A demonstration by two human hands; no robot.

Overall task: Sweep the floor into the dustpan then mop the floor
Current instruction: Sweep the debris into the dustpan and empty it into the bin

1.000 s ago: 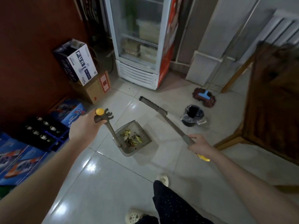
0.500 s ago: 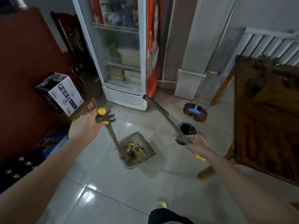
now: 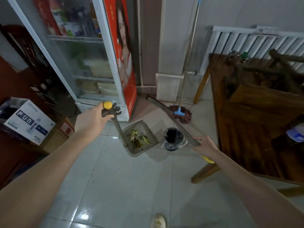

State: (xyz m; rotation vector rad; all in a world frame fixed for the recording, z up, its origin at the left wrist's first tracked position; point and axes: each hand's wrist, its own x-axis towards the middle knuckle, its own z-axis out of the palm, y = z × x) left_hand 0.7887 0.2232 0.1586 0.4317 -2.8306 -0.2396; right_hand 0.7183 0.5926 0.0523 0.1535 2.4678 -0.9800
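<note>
Since half a second ago the dustpan (image 3: 139, 140) has swung right and now hangs just beside the bin (image 3: 173, 139), and the fridge (image 3: 85, 66) looms closer. Fingers of the left hand (image 3: 92, 119) are clenched round the top of the pan's long handle, just under its yellow cap (image 3: 107, 105). The wrist is straight and the bare forearm stretches forward from the lower left. The pan tilts at the handle's lower end, with green and yellow scraps (image 3: 139, 137) lying in it and its shadow on the floor (image 3: 123, 186) below.

Fingers of the right hand (image 3: 204, 145) curl round the broom (image 3: 158, 104) stick near its yellow end, which pokes out behind the wrist. That arm reaches in from the lower right. The broom slants up and away past the bin, its head near the fridge's foot and just beside the mop (image 3: 185, 116) head. The mop leans against the wall, apart from both hands. A wooden table (image 3: 255, 129) stands to the right.
</note>
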